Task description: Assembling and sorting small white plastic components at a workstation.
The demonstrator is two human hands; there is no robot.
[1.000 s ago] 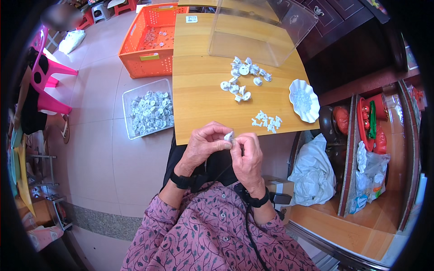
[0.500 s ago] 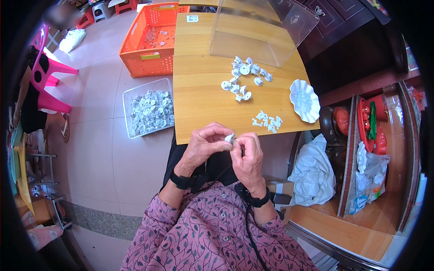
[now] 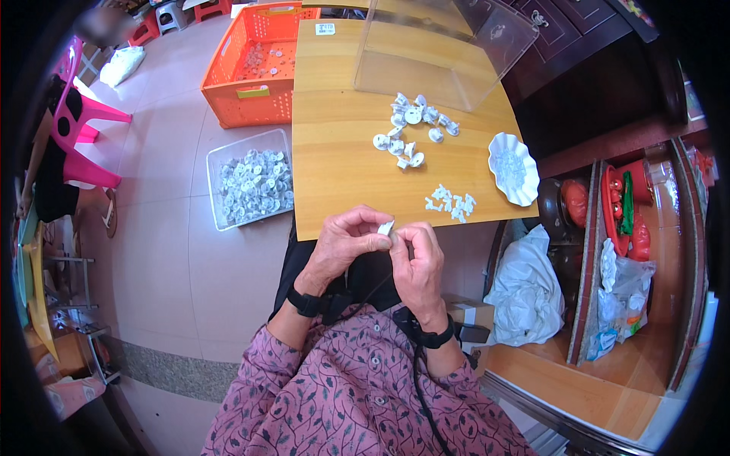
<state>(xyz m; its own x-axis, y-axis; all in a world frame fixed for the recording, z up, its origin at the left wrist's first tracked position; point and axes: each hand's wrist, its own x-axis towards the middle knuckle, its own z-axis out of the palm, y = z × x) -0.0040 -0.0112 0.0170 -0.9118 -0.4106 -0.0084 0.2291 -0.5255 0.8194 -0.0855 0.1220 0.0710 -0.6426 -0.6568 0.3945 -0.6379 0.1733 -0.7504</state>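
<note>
My left hand (image 3: 346, 243) pinches a small white plastic part (image 3: 386, 227) between thumb and fingertips, just off the near edge of the table. Close against it, my right hand (image 3: 417, 266) has its thumb and forefinger pressed together at the part's right side; whatever lies between them is hidden. Beyond my hands, small white plastic pieces (image 3: 452, 203) lie scattered near the table's front edge. Farther back sits a loose group of round white plastic knob-like parts (image 3: 413, 115). To the right, a white scalloped dish (image 3: 499, 144) holds small clear pieces.
A clear plastic bin (image 3: 220, 220) full of similar round parts stands left of the wooden table (image 3: 331, 175). Behind it is an orange crate (image 3: 236, 106) with a few pieces inside. A transparent box (image 3: 426, 68) rests at the table's back. White bags (image 3: 525, 285) hang low at right.
The white part has turned slightly in my left fingertips. Both hands stay in almost the same place, and the pieces on the table lie as before.
</note>
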